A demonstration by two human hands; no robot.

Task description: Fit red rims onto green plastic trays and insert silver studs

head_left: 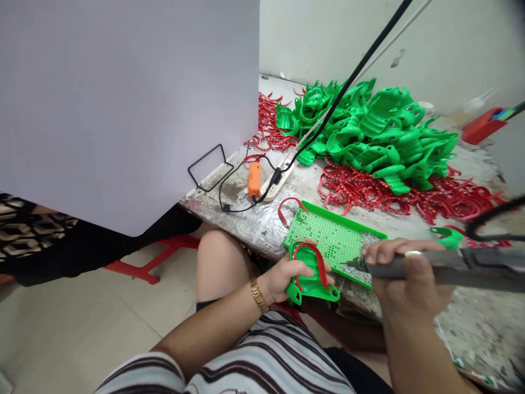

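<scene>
My left hand grips a green plastic moulded piece with a curved red strip lying along its rim. A gold wristband circles that wrist. My right hand is shut around a grey rotary grinding handpiece, and its thin metal tip points left, close to the green piece. Beneath both hands lies a green perforated plastic tray with a single red strip at its far corner. I cannot tell whether the tip touches the piece.
Behind the tray are a heap of green moulded pieces and tangled red strips. A power strip, orange adapter and black cables lie on the worn bench. A grey board stands left.
</scene>
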